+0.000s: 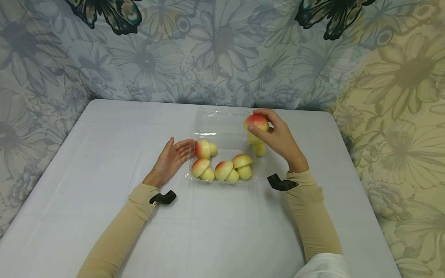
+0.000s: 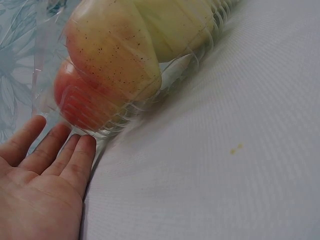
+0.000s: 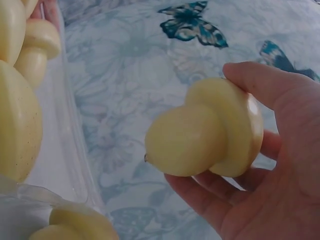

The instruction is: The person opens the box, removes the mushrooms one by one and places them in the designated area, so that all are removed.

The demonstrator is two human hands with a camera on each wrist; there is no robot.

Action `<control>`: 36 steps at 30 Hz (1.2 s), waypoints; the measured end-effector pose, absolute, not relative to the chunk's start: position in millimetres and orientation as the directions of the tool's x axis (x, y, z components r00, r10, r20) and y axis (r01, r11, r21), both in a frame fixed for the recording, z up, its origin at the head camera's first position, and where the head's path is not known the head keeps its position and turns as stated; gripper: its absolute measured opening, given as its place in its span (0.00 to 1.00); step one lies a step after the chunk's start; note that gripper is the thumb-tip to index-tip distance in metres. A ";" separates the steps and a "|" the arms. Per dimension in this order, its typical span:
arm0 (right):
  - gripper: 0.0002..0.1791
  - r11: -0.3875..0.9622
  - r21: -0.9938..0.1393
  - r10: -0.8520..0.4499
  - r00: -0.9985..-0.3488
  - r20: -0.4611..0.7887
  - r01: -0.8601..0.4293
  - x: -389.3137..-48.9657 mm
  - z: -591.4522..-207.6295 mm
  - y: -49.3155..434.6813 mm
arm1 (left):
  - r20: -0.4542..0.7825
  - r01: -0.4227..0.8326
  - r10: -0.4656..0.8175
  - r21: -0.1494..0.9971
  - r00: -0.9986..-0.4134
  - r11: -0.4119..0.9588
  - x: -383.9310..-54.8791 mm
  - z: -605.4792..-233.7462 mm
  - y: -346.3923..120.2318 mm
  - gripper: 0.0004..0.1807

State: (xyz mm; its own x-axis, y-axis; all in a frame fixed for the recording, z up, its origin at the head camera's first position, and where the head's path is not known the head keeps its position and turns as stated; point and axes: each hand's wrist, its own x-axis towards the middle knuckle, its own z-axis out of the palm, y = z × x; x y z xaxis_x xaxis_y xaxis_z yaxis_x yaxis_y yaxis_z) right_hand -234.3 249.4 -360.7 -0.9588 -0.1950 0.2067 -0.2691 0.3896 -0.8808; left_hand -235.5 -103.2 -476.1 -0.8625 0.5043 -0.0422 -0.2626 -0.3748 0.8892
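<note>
My right hand (image 1: pixel 283 139) grips a mushroom-shaped piece (image 1: pixel 256 122) with a red-and-yellow cap and a pale yellow stem. Fingers and thumb hold the cap's edge, and the stem (image 3: pixel 182 142) points away from the palm in the right wrist view. It is raised beside the right rear of a clear plastic clamshell box (image 1: pixel 226 144). Several similar mushrooms (image 1: pixel 223 168) lie inside along the front and left. At the box's left side my left hand (image 1: pixel 170 160) has its palm turned up, its straight fingertips right at the ribbed wall near a red cap (image 2: pixel 82 97).
The box's clear lid (image 1: pixel 222 120) lies folded back toward the rear of the table. A white cloth covers the table (image 1: pixel 114 154). Behind it hangs a flowered backdrop (image 1: pixel 222 58) with dark butterflies. Each wrist carries a black camera mount (image 1: pixel 163 197).
</note>
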 end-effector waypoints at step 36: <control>0.26 0.385 -0.901 -0.058 -0.979 0.194 -0.201 -236.9 -355.9 265.5 | -0.048 -0.272 0.503 0.883 -0.863 -0.382 -235.4 -476.5 -103.0 0.40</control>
